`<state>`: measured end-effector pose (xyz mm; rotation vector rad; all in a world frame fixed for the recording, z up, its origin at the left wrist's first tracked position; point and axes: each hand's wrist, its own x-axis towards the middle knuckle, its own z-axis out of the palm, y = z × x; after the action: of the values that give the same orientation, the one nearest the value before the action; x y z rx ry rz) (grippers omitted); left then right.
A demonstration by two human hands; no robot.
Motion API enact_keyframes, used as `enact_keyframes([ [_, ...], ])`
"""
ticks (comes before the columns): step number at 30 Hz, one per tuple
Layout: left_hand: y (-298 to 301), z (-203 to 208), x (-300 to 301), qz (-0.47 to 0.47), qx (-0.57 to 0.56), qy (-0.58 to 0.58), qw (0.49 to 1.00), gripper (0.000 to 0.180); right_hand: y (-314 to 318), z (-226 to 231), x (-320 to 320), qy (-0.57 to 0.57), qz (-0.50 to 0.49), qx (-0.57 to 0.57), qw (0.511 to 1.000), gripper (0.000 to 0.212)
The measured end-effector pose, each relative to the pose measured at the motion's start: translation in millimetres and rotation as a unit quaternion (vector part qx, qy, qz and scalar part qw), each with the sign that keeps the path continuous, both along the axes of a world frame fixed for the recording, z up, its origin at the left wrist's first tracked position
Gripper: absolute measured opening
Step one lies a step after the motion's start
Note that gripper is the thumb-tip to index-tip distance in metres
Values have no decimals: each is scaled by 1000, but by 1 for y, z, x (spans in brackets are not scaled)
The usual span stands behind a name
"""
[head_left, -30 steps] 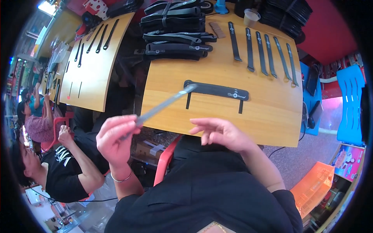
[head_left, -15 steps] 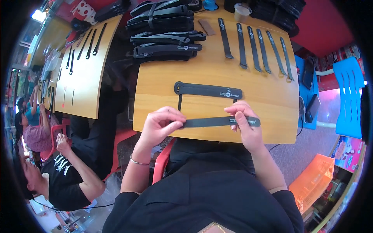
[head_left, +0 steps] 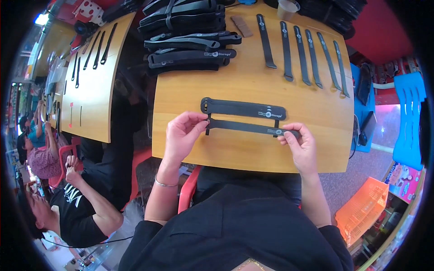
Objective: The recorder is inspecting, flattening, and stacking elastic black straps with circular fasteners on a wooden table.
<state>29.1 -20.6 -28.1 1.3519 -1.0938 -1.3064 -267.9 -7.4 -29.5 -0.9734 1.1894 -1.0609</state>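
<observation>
A black storage strap (head_left: pixel 246 127) with pale print is stretched level between my hands. My left hand (head_left: pixel 184 135) pinches its left end, and my right hand (head_left: pixel 298 147) grips the printed right end. Just beyond it lies a wider stack of black straps (head_left: pixel 239 108), with a metal-rimmed hole at its left end. Two thin dark strips stick out from under that stack toward me; the held strap passes over them. Whether the held strap touches the table cannot be made out.
Several single straps (head_left: pixel 286 52) lie in a row at the far right of the wooden table (head_left: pixel 181 153). Bundled black straps (head_left: pixel 185 58) are piled at the far left. A brown piece (head_left: pixel 242 26) and a cup (head_left: pixel 287 9) sit beyond. A co-worker (head_left: pixel 86 198) sits to the left.
Both hands have moved the strap away from me, from near the table's front edge up close to the stack. My right hand has shifted slightly outward along with it.
</observation>
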Motion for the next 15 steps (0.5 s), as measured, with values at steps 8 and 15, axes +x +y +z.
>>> enact_keyframes([
  [8,-9,-3,0,32,13,-49,998,11,-16,-4,-2,111,10,-49,993,14],
  [15,-14,-16,-1,51,-25,-113,992,9,-19,-10,-1,87,-9,-20,996,12],
])
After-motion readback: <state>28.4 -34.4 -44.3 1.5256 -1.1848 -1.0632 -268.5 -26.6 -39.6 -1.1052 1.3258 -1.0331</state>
